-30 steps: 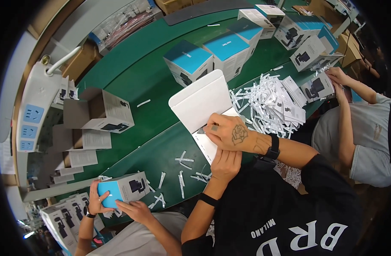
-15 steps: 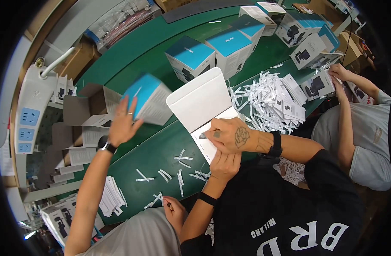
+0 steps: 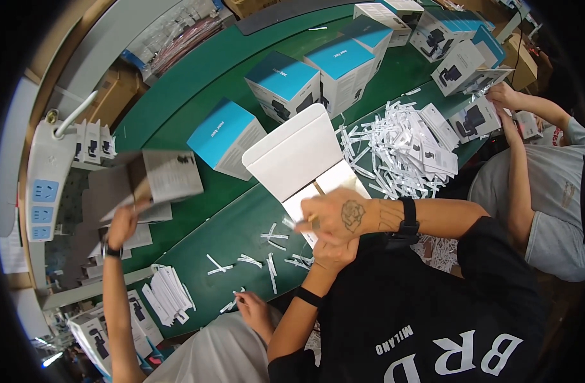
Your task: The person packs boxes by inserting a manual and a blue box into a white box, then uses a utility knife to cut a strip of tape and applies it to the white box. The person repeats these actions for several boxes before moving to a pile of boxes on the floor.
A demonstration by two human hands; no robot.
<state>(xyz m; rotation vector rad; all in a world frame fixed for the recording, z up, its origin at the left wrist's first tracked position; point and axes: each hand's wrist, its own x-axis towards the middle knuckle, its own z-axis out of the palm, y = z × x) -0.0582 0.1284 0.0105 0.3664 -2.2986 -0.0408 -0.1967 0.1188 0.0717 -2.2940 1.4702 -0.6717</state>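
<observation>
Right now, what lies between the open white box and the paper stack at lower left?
In the head view, loose white strips lie on the green tabletop between the open white box and the paper stack.

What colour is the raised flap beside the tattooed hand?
The raised flap is white; clearest in the head view.

At the left of the frame I have a white power strip with blue socket panels; a thick white cable bends away from its upper end. In the upper left, right of that cable, I see a brown carton, and above it a heap of plastic bags. A dark mat lies along the green surface at the top. Near the right edge is a co-worker's grey shirt.
</observation>
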